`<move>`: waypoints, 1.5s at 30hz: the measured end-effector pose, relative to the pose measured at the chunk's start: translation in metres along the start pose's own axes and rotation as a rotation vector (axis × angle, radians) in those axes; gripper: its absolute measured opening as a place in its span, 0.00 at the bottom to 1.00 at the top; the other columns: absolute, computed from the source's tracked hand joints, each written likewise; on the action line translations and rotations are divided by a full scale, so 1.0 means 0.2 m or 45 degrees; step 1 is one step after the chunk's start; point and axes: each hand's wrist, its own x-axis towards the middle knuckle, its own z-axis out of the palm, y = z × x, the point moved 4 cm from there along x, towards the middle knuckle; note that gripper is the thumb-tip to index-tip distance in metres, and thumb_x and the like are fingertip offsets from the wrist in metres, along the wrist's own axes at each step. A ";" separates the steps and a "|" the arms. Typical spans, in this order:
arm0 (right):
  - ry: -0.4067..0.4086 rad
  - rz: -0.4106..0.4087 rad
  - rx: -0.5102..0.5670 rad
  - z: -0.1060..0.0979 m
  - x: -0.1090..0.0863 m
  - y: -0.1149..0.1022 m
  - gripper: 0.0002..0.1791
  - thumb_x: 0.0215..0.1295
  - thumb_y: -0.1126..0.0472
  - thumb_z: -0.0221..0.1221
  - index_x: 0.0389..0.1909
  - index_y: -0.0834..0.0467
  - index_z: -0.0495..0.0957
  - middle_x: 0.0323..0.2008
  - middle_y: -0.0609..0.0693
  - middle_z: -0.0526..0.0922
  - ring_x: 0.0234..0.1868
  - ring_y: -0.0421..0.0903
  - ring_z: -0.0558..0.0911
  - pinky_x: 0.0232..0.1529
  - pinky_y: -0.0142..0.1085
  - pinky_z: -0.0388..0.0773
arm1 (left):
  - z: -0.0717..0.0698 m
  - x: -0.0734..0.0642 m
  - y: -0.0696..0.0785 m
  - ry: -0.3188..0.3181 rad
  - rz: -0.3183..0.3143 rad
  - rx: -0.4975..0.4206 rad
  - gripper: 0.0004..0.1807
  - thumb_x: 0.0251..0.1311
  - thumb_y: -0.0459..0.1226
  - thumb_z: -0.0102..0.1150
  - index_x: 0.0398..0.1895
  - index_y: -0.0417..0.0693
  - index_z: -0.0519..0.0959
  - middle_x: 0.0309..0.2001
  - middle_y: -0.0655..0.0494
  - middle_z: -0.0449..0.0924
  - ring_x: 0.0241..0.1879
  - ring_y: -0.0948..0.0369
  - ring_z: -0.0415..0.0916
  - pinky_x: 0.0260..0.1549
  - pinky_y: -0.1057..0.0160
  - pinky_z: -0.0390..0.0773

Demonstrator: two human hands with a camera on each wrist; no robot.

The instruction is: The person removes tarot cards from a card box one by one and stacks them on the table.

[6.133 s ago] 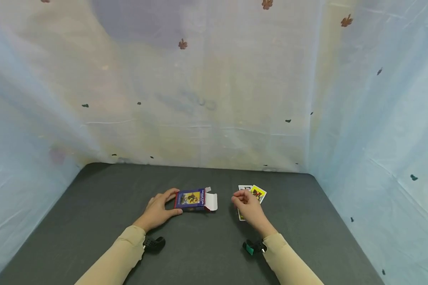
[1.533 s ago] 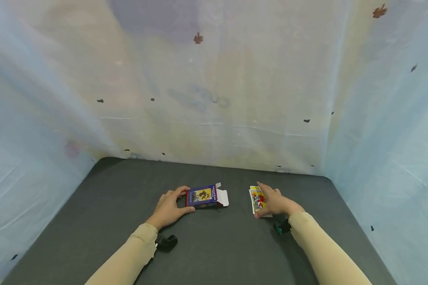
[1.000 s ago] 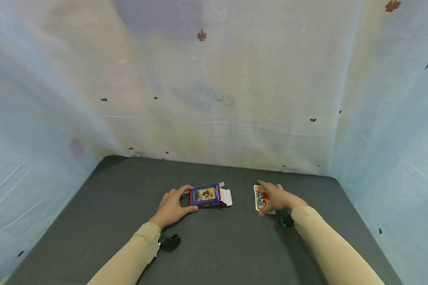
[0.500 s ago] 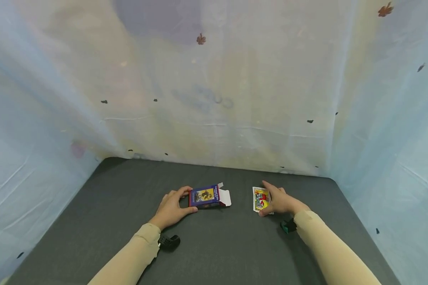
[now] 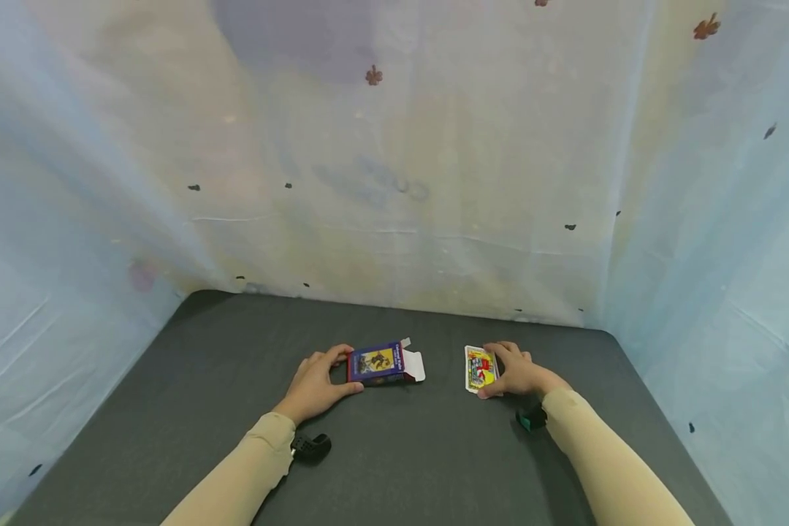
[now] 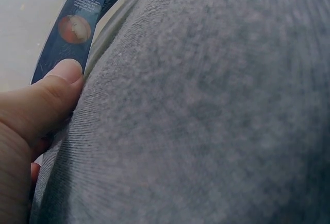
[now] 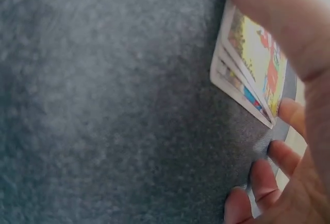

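My left hand holds the closed end of a blue and red card box between thumb and fingers. The box lies on its broad side, its white flap open toward the right. In the left wrist view the thumb presses the box's printed narrow side. To the right, my right hand grips a small stack of picture cards from its right side, thumb at the near edge and fingers at the far edge. The right wrist view shows the cards slightly fanned at one corner; the right part is hidden under the hand.
Both things lie on a dark grey cloth-covered table. A pale plastic sheet with leaf-shaped marks hangs behind it and along both sides. A black strap is on the left wrist, another strap on the right.
Earlier, my right hand was over spread cards; it has since moved to their right side and the cards lie more squarely stacked. Its forefinger has just lowered to the far edge. The box stays held.
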 end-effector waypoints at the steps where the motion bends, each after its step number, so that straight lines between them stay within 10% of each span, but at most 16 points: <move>1: 0.008 0.004 0.010 0.00 -0.01 0.00 0.61 0.41 0.41 0.76 0.74 0.55 0.55 0.71 0.65 0.48 0.65 0.69 0.53 0.55 0.68 0.58 | 0.01 0.00 0.00 -0.006 0.003 -0.002 0.42 0.44 0.67 0.66 0.64 0.71 0.67 0.56 0.66 0.75 0.51 0.58 0.67 0.50 0.45 0.65; 5: 0.107 -0.066 0.125 0.00 -0.05 -0.10 0.59 0.50 0.39 0.71 0.76 0.55 0.48 0.72 0.64 0.48 0.67 0.67 0.55 0.56 0.65 0.61 | 0.02 0.01 -0.01 -0.011 0.020 0.000 0.42 0.44 0.67 0.66 0.64 0.71 0.67 0.56 0.66 0.75 0.51 0.58 0.67 0.50 0.45 0.65; 11: 0.295 -0.252 0.501 0.08 -0.02 -0.44 0.31 0.65 0.42 0.60 0.66 0.50 0.69 0.55 0.50 0.76 0.52 0.49 0.76 0.49 0.49 0.74 | -0.02 0.02 -0.05 0.041 0.038 0.001 0.41 0.45 0.64 0.68 0.65 0.69 0.67 0.58 0.62 0.77 0.52 0.56 0.67 0.51 0.45 0.64; 22: 0.243 -0.249 0.937 0.30 0.04 -0.71 0.20 0.70 0.58 0.58 0.56 0.66 0.72 0.43 0.59 0.81 0.44 0.56 0.80 0.48 0.52 0.76 | -0.03 -0.02 -0.08 0.022 0.015 -0.033 0.42 0.47 0.63 0.68 0.67 0.67 0.67 0.60 0.58 0.76 0.53 0.53 0.67 0.52 0.43 0.63; 45: 0.254 -0.188 0.923 0.49 0.14 -0.69 0.10 0.67 0.58 0.59 0.39 0.62 0.77 0.29 0.52 0.80 0.29 0.44 0.75 0.29 0.33 0.72 | -0.04 0.00 -0.06 0.026 0.017 0.001 0.42 0.45 0.61 0.70 0.66 0.69 0.66 0.60 0.61 0.75 0.53 0.54 0.67 0.52 0.43 0.63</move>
